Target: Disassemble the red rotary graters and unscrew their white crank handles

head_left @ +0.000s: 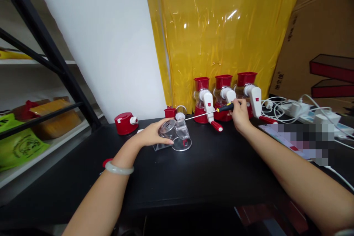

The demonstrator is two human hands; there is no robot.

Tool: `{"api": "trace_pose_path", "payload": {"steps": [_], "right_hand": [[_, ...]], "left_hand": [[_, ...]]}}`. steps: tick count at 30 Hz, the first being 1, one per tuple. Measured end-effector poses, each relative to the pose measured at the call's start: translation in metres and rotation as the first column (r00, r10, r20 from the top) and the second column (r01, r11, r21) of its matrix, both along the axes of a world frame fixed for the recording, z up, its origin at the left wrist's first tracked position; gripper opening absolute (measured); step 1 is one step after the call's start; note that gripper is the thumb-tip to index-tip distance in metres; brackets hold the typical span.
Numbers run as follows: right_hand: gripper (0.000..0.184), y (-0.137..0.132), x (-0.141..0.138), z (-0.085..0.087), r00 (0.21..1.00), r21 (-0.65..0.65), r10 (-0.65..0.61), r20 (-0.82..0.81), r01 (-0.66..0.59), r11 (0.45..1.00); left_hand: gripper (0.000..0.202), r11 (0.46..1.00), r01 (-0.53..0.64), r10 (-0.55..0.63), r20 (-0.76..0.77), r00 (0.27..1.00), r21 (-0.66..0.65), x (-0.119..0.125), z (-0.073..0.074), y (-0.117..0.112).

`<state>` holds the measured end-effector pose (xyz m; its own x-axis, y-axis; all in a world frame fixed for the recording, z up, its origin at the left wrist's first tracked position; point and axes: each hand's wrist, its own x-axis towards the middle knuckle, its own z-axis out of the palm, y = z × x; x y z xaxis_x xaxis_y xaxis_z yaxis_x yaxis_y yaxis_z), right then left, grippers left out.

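Observation:
My left hand (pixel 155 132) is wrapped round a clear plastic grater housing (pixel 181 129), which lies on its side on the black table. In my right hand (pixel 240 115) is a screwdriver (pixel 225 108) with a black and yellow handle. Its long metal shaft points left, and the tip reaches the upper right part of the housing. Whether the tip touches a screw is too small to tell. Behind the housing stand a small red part (pixel 169 112) and a white-and-clear round part (pixel 181 111). A red base (pixel 126 123) with a white knob sits left of my left hand.
Three red and white rotary graters (pixel 203 99) stand along the back, before a yellow plastic sheet (pixel 221 37). White cables and a power strip (pixel 297 110) lie at right, near a tablet-like screen (pixel 290 142). Shelving with a black frame (pixel 52 51) borders the left side.

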<state>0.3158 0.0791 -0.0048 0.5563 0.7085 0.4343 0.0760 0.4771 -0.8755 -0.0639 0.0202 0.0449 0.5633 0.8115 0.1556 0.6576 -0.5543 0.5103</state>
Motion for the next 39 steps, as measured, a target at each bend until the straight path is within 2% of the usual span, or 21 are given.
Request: {"api": "trace_pose_path", "payload": {"steps": [6, 11, 15, 18, 21, 28, 33, 39], "right_hand": [[0.034, -0.002, -0.004, 0.001, 0.995, 0.043, 0.051, -0.08, -0.048, 0.998], [0.033, -0.001, -0.011, 0.002, 0.96, 0.018, 0.076, -0.271, -0.074, 0.997], [0.035, -0.002, -0.015, 0.004, 0.926, 0.063, 0.139, -0.352, -0.124, 0.99], [0.029, -0.004, -0.015, 0.004, 0.92, 0.05, 0.159, -0.357, -0.152, 0.987], [0.025, -0.005, -0.013, 0.003, 0.934, 0.04, 0.126, -0.333, -0.119, 0.992], [0.043, -0.002, -0.011, -0.003, 0.964, 0.027, 0.105, -0.244, -0.101, 0.995], [0.038, 0.001, -0.006, -0.004, 0.992, 0.006, 0.029, -0.126, -0.029, 1.0], [0.032, -0.002, -0.007, -0.002, 0.981, 0.016, 0.035, -0.189, -0.033, 0.999]], "left_hand": [[0.096, 1.0, 0.01, -0.01, 0.007, 1.0, 0.001, -0.001, -0.001, 0.001], [0.095, 1.0, 0.022, -0.022, 0.025, 0.999, 0.002, -0.001, -0.001, 0.001], [0.095, 1.0, 0.021, -0.021, 0.018, 1.0, -0.002, 0.0, -0.001, 0.0], [0.095, 1.0, 0.015, -0.015, 0.016, 1.0, -0.007, 0.0, -0.001, 0.0], [0.097, 1.0, 0.012, -0.012, 0.013, 1.0, -0.002, 0.0, -0.001, 0.0], [0.095, 1.0, 0.015, -0.015, 0.017, 1.0, 0.003, 0.001, -0.001, 0.0], [0.095, 1.0, 0.003, -0.003, 0.008, 1.0, -0.005, 0.002, 0.001, -0.002], [0.096, 1.0, 0.011, -0.011, 0.023, 1.0, -0.002, 0.0, -0.001, 0.0]]}}
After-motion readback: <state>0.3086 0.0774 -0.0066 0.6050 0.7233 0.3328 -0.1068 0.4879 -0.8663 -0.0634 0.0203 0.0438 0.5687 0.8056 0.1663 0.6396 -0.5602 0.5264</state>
